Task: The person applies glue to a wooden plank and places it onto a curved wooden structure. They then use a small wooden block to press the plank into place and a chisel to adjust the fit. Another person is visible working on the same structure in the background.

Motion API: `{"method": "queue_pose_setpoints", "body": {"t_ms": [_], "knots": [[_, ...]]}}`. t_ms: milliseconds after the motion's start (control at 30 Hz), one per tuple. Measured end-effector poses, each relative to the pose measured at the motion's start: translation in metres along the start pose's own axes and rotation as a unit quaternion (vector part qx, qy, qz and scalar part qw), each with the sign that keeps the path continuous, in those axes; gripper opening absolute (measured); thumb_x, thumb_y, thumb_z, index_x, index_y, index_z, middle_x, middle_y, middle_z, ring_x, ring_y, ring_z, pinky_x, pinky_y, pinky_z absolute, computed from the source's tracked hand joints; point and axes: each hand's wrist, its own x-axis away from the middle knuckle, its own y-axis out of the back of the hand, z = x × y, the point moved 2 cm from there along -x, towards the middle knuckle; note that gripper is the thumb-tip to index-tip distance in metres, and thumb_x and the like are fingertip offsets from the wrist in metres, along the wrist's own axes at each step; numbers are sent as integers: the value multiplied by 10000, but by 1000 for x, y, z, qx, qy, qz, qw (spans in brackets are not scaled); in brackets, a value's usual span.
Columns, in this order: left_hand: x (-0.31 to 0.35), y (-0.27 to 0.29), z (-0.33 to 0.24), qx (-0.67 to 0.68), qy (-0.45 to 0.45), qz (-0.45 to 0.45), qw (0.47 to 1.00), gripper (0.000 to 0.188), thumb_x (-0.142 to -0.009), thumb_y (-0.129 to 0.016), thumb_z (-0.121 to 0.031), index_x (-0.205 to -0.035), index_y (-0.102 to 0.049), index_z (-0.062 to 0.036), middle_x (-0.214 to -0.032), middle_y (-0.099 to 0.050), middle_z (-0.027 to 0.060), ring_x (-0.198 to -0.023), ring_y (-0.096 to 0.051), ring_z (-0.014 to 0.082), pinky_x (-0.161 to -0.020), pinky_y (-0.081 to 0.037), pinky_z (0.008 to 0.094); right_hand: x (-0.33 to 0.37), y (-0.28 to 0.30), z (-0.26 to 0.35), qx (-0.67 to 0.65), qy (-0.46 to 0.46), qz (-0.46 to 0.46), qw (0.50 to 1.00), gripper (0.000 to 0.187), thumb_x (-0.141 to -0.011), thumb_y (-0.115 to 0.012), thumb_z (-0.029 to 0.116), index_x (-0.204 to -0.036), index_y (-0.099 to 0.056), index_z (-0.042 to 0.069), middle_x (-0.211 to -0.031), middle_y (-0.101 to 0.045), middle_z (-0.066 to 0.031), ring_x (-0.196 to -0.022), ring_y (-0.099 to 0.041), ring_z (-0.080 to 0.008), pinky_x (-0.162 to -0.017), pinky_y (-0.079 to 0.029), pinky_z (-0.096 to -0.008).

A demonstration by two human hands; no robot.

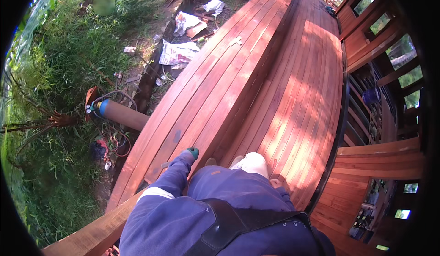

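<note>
Here's the left hand (194, 153), dark green and glove-like, at the near edge of the raised plank ledge (224, 79); its fingers look curled, but their undersides are hidden, so I can't tell how far open they are, what they grip, or whether they press on the wood. The ledge runs away ahead and to the left of those fingers. Just behind them, beside the blue sleeve (176, 176), sits a small dark shape too faint to make out. Over to the right, the right hand (276, 182) shows only partly past the pale knee (253, 164), its fingers lost against the body, grip unreadable; the lower plank floor (298, 104) stretches ahead of it.
</note>
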Motion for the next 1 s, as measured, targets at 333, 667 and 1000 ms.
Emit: {"method": "queue_pose_setpoints", "body": {"t_ms": [333, 667, 1000], "knots": [[-196, 10, -197, 92, 157, -113, 977, 596, -943, -445, -479, -1303, -686, -70, -1383, -618, 215, -1274, -590, 409, -1138, -420, 473, -213, 196, 305, 133, 33, -67, 988, 285, -938, -735, 230, -1146, -659, 52, -899, -697, -52, -722, -676, -168, -575, -522, -318], [-332, 82, -314, 373, 322, -344, 800, 656, -890, -649, -464, -1406, -549, -71, -1510, -476, 215, -1408, -437, 386, -1138, -392, 508, -507, 107, 747, 379, 267, 84, 882, 493, -925, -738, 262, -1294, -615, -41, -1089, -724, -170, -998, -691, -234, -872, -553, -366], [-496, 161, -371, 266, 477, -485, 683, 789, -977, -515, -518, -1575, -320, -42, -1671, -216, 196, -1545, -188, 395, -1241, -115, 605, -687, -174, 886, 455, 675, 79, 576, 796, -879, -754, 250, -1560, -381, 76, -1544, -425, -211, -1425, -390, -398, -1166, -341, -486]]}}
